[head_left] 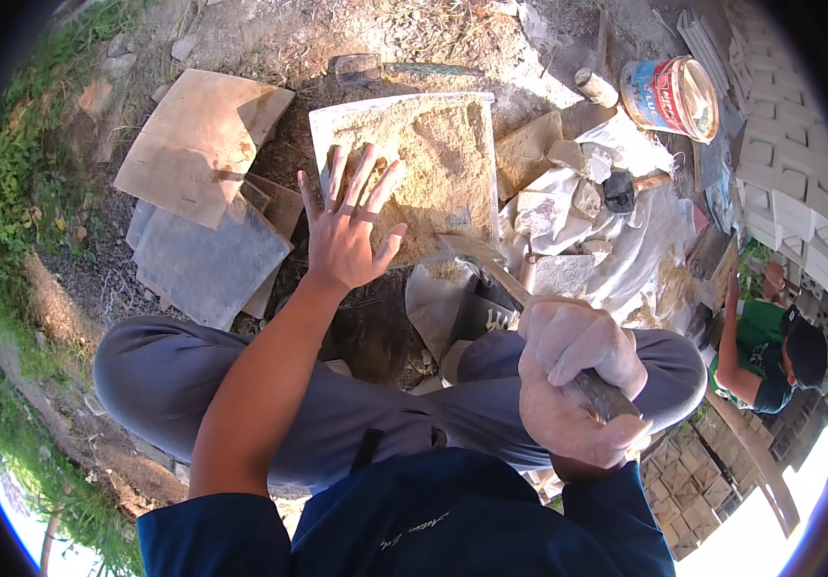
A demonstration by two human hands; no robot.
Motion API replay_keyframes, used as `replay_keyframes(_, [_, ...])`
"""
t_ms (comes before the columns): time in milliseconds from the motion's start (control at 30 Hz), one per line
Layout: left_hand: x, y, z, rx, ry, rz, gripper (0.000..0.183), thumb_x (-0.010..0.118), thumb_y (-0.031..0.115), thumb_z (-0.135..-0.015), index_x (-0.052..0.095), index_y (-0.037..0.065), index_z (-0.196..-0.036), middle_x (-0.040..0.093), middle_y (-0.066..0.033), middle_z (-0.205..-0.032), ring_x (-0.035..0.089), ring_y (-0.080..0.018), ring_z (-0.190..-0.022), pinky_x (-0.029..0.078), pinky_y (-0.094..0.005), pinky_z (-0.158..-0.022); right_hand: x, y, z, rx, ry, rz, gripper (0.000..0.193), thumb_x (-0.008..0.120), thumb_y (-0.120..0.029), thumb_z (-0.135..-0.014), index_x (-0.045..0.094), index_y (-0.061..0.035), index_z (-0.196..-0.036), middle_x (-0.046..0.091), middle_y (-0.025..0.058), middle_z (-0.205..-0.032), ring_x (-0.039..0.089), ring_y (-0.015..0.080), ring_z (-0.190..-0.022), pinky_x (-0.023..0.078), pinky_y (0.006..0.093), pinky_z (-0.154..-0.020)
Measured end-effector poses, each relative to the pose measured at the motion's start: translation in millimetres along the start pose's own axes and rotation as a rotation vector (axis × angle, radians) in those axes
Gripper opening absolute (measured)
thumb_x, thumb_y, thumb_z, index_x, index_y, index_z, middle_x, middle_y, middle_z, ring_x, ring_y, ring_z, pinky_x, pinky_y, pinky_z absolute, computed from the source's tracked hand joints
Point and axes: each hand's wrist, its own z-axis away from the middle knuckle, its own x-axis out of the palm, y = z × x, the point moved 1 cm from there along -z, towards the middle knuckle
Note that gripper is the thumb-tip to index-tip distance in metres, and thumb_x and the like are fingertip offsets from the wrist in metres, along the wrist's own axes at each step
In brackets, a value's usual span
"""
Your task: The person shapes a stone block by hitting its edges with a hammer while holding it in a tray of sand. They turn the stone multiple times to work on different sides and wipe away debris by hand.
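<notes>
Gritty slab (445, 159): squarish, pale edges, face crusted rough tan. Lies ahead of the right fist, under the spread left hand (344, 236). Judged heavy, stiff, brittle at corners; crust likely crumbly, slippery underhand. Best hold: two opposite edges. Left fingers splayed, clasping nothing. Right hand (582, 370) wrapped round a flat bar-like tool (502, 276), tip at slab's near right corner; probably rigid. Left of the left hand: loose tiles (197, 144). Beyond right fist: rubble (587, 199), bucket (654, 94).

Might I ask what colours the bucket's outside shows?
The bucket is blue, red and white, best seen in the head view.
</notes>
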Motion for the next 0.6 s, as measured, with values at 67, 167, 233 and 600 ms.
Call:
replay_keyframes(67, [0,4,1,-0.008,-0.014,0.019,0.073,0.058,0.047,-0.086,0.034,0.03,-0.153,0.019,-0.0031,-0.163,0.009,-0.0344,-0.151,0.007,-0.0744,-0.112,4,2,4,-0.03,0.003,0.015,0.071,0.04,-0.071,-0.094,0.045,-0.0039,-0.071,0.039,0.002,-0.057,0.03,0.0116,-0.045,0.022,0.0309,-0.044])
replay_keyframes(167, [1,-1,0,0.005,0.006,0.009,0.07,0.055,0.044,-0.088,0.033,0.03,-0.153,0.018,-0.0026,-0.163,0.009,-0.0345,-0.151,0.007,-0.0744,-0.112,9,3,4,0.015,0.014,0.059,0.072,0.038,-0.073,-0.093,0.045,-0.0043,-0.073,0.04,0.0029,-0.06,0.031,0.0123,-0.049,0.025,0.0311,-0.049])
replay_keyframes(233, [1,1,4,0.005,0.013,0.004,0.07,0.055,0.044,-0.088,0.033,0.03,-0.153,0.018,-0.0025,-0.163,0.009,-0.0341,-0.151,0.007,-0.0744,-0.112,14,-6,2,0.134,0.053,0.015,0.072,0.038,-0.073,-0.093,0.045,-0.0044,-0.075,0.04,0.0026,-0.063,0.031,0.0132,-0.054,0.028,0.0321,-0.055])
replay_keyframes(600, [-2,3,1,0.011,0.065,0.084,0.069,0.052,0.033,-0.084,0.038,0.02,-0.151,0.025,-0.0074,-0.162,0.015,-0.0362,-0.15,0.003,-0.0704,-0.115,47,18,-16,0.109,0.12,0.128,0.063,0.048,-0.055,-0.099,0.043,-0.0037,-0.063,0.042,0.0018,-0.057,0.035,0.0106,-0.048,0.024,0.0268,-0.045])
